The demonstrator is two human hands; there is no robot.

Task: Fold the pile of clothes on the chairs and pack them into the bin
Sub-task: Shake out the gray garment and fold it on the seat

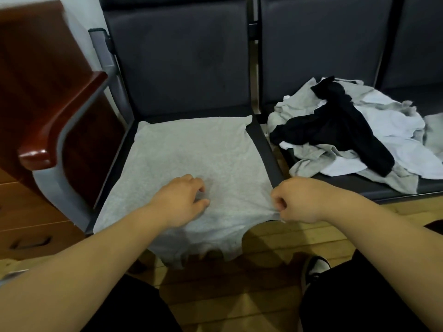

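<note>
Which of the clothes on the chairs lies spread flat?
The grey garment on the left seat, pinched at its near edge by the right hand; the rest lie crumpled in a pile beside it.

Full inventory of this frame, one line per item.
grey garment: one, light grey, spread on the left seat
clothes pile: one, grey, white, black, heaped on the right seat
chairs: at least two, dark, side by side
armrest: one, red-brown wood, left end
cabinet: one, brown wood, far left
shoe: one, black and white, on the floor, bottom
left hand: fingers curled, on the grey garment
right hand: pinching the grey garment's right edge
</note>
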